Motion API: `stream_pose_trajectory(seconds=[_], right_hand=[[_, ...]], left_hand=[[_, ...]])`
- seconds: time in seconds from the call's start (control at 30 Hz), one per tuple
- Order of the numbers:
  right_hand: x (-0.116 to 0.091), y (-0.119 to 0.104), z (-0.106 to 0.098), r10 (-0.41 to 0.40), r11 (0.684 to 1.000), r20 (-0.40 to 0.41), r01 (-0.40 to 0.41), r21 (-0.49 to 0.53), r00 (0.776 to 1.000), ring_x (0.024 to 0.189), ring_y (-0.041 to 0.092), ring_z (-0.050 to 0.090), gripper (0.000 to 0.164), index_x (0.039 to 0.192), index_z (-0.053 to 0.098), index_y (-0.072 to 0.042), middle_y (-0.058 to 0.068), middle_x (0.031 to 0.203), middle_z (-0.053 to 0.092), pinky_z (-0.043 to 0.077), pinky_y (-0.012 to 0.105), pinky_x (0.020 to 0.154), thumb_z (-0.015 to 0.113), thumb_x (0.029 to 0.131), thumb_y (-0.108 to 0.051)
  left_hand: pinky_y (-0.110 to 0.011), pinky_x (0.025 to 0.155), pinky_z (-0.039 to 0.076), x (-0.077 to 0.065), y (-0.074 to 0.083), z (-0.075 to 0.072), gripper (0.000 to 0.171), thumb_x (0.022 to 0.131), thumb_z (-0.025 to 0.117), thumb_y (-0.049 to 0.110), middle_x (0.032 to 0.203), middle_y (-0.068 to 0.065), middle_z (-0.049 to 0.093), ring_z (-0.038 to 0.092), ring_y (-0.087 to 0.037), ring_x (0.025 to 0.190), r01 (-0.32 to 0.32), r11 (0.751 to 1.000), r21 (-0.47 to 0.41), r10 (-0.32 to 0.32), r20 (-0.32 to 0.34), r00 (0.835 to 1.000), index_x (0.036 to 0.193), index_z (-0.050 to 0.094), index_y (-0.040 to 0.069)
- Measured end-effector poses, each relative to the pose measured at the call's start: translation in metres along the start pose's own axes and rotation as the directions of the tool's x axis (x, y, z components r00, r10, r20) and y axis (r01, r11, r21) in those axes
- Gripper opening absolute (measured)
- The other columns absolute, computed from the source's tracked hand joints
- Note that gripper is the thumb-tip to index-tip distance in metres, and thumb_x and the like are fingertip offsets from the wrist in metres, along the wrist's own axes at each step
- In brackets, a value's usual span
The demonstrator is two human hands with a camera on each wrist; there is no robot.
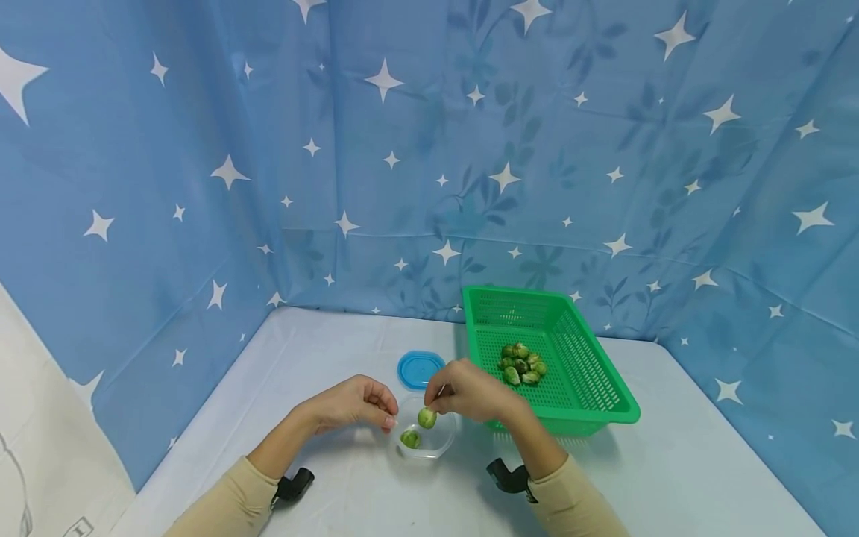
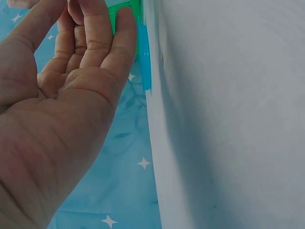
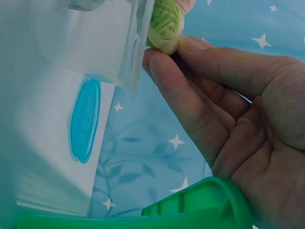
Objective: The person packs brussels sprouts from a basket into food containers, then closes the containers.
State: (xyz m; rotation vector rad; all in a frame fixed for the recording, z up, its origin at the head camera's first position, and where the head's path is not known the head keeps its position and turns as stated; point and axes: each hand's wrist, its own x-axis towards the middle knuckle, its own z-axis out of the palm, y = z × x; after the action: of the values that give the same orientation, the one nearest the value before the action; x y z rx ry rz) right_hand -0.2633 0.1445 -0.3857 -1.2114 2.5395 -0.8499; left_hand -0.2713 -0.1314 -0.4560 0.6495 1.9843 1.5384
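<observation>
A clear plastic container (image 1: 439, 441) stands on the table with one Brussels sprout (image 1: 410, 438) inside. My right hand (image 1: 470, 391) pinches another Brussels sprout (image 1: 426, 418) between thumb and fingertips, just above the container's rim. From the right wrist, that pale green sprout (image 3: 165, 27) shows at the fingertips beside the container wall (image 3: 136, 47). At the container's left side is my left hand (image 1: 356, 405), its fingers loosely bent and the fingertips close to the rim; whether they touch it is unclear. The left wrist view shows the palm of the left hand (image 2: 71, 90), fingertips partly cut off.
A green plastic basket (image 1: 584, 358) stands to the right, with several Brussels sprouts (image 1: 520, 364) in it. Behind the container lies a blue lid (image 1: 419, 369). A blue star-patterned curtain (image 1: 403, 186) hangs behind the white table (image 1: 376, 492).
</observation>
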Motion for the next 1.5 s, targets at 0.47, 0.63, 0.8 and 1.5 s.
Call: stream_pose_trajectory(seconds=[0.47, 0.63, 0.8, 1.5], right_hand=[[0.004, -0.008, 0.009, 0.044, 0.999, 0.151, -0.039, -0.037, 0.988, 0.074, 0.002, 0.070, 0.019, 0.089, 0.078, -0.011, -0.006, 0.084, 0.074, 0.057, 0.019, 0.068, 0.072, 0.092, 0.007], [0.005, -0.009, 0.014, 0.070, 0.996, 0.190, -0.060, -0.059, 0.979, 0.076, 0.002, 0.070, 0.020, 0.088, 0.078, -0.013, -0.008, 0.084, 0.073, 0.056, 0.018, 0.069, 0.072, 0.092, 0.006], [0.006, -0.011, 0.018, 0.088, 0.995, 0.200, -0.075, -0.069, 0.976, 0.076, 0.002, 0.070, 0.020, 0.089, 0.078, -0.012, -0.007, 0.084, 0.073, 0.056, 0.018, 0.069, 0.072, 0.092, 0.007], [0.009, -0.016, 0.027, 0.117, 0.961, 0.193, -0.062, -0.269, 0.974, 0.079, -0.003, 0.063, 0.019, 0.087, 0.080, -0.018, -0.012, 0.085, 0.074, 0.054, 0.017, 0.074, 0.079, 0.089, 0.001]], left_hand=[[-0.035, 0.086, 0.056, 0.001, -0.002, 0.000, 0.034, 0.090, 0.081, 0.016, 0.092, -0.003, 0.076, 0.073, -0.020, 0.088, -0.010, 1.000, 0.006, 0.010, -0.004, 1.000, 0.110, 0.071, -0.009], [-0.034, 0.084, 0.057, 0.002, -0.003, -0.001, 0.030, 0.090, 0.081, 0.014, 0.092, -0.003, 0.075, 0.072, -0.019, 0.087, -0.010, 1.000, -0.002, 0.010, -0.005, 1.000, 0.108, 0.071, -0.008], [-0.034, 0.083, 0.057, 0.003, -0.004, -0.001, 0.027, 0.090, 0.081, 0.014, 0.091, -0.003, 0.075, 0.072, -0.019, 0.087, -0.012, 1.000, -0.011, 0.012, -0.001, 1.000, 0.106, 0.073, -0.005], [-0.034, 0.084, 0.058, 0.001, -0.002, 0.000, 0.031, 0.091, 0.081, 0.014, 0.093, -0.004, 0.076, 0.073, -0.019, 0.088, -0.016, 1.000, -0.016, 0.016, 0.003, 1.000, 0.108, 0.070, -0.009]])
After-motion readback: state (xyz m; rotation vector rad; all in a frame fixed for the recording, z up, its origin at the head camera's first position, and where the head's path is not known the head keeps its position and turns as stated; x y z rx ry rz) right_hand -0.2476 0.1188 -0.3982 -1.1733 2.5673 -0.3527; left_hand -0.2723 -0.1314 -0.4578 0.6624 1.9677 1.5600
